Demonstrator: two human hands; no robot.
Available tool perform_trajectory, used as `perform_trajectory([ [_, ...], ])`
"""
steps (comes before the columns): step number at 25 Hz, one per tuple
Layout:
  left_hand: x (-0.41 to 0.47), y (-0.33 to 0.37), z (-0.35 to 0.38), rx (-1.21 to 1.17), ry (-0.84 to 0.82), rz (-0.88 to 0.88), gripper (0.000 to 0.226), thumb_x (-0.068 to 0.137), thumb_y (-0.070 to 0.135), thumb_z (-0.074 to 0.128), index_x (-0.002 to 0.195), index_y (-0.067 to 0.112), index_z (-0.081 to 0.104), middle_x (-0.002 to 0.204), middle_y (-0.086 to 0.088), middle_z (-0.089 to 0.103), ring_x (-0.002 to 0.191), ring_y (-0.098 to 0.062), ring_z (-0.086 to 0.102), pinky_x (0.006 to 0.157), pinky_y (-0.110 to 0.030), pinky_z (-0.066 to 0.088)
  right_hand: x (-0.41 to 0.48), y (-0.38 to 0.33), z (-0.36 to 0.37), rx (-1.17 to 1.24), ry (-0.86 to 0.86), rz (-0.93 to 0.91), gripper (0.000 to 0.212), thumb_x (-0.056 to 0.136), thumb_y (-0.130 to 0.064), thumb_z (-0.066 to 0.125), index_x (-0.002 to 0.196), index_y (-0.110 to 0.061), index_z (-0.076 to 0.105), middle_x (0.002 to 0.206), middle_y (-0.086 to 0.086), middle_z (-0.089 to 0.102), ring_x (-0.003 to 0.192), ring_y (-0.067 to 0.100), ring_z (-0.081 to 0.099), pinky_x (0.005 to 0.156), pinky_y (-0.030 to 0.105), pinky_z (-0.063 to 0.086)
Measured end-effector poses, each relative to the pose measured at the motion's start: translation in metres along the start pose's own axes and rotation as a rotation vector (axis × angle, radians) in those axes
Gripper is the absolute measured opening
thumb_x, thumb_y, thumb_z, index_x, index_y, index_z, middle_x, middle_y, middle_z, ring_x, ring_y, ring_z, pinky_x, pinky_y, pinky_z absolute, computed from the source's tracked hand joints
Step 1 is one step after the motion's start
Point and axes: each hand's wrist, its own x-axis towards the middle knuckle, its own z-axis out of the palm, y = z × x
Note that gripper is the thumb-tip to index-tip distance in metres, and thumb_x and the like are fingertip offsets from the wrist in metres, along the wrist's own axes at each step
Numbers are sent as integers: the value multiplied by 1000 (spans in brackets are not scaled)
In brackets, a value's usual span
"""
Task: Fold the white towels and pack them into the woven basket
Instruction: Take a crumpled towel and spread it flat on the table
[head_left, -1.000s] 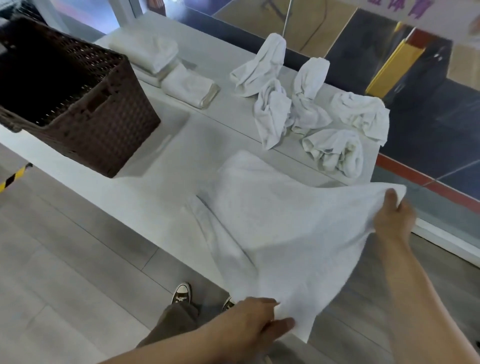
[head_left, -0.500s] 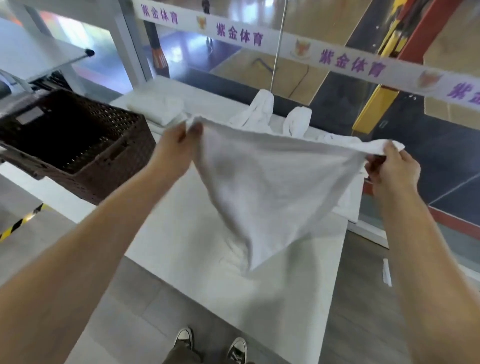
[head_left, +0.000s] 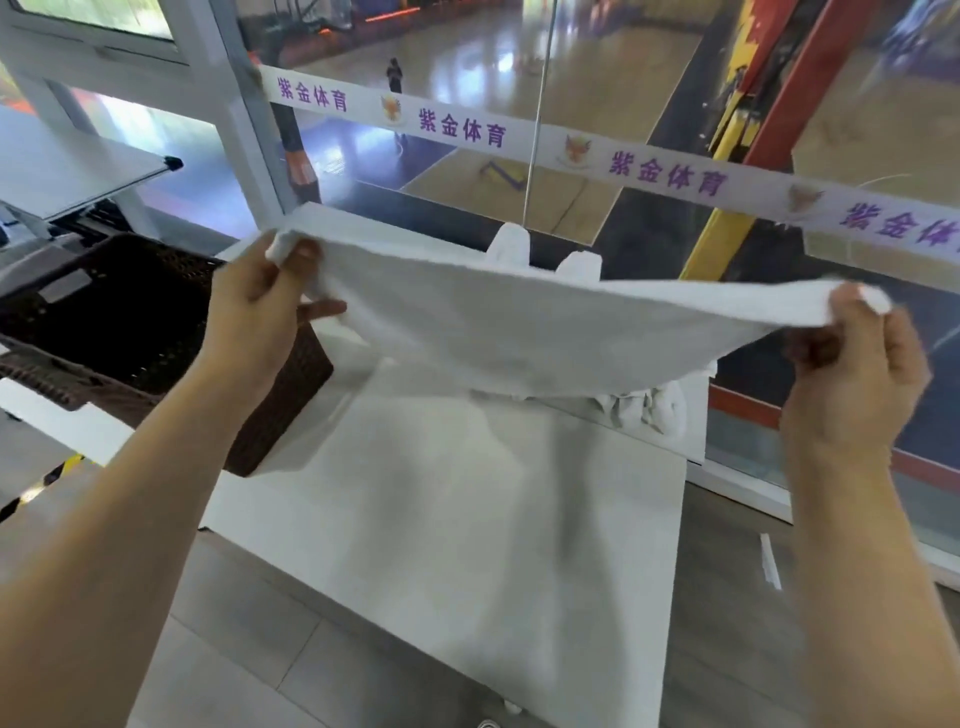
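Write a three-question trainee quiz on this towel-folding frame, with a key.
1. True or false: the towel lies flat on the table.
2. Which hand is nearer the woven basket: A) left hand B) right hand?
3. Fill in: the crumpled towels wait at the table's ___ edge.

Key: 1 false, it is held stretched in the air; 2 A; 3 far.

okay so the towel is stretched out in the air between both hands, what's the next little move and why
Probably lower the towel flat onto the table. The left hand and right hand each pinch a corner, it hangs unfolded in the air, and the tabletop below is bare for folding.
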Motion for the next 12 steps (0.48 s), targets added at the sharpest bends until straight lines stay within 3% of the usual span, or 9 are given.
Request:
perform_trajectory([
  [3, -46, -33, -27, -23, -103, -65, 24, 100, 25, 57, 83, 31, 72, 86, 2, 61, 89, -19, 62, 79, -30, 61, -76, 11, -38, -69, 103, 116, 17, 96, -19, 63, 84, -23, 72, 82, -3, 62, 78, 13, 57, 66, 26, 49],
  [7, -112, -90, -75, 24, -273, -168, 25, 101, 35, 56, 101, 16, 72, 94, 4, 69, 97, -18, 67, 87, -35, 59, -177, 38, -84, -145, 241, 295, 18, 97, -14, 65, 81, -17, 71, 80, -1, 62, 78, 13, 59, 69, 25, 54],
  [12, -184, -153, -124, 20, -270, -484, 22, 101, 17, 53, 95, 19, 75, 92, 2, 70, 94, -18, 65, 90, -39, 59, -287, 81, -101, -234, 376, 477, 25, 96, -11, 65, 73, -16, 73, 68, -2, 64, 67, 13, 58, 62, 23, 53],
])
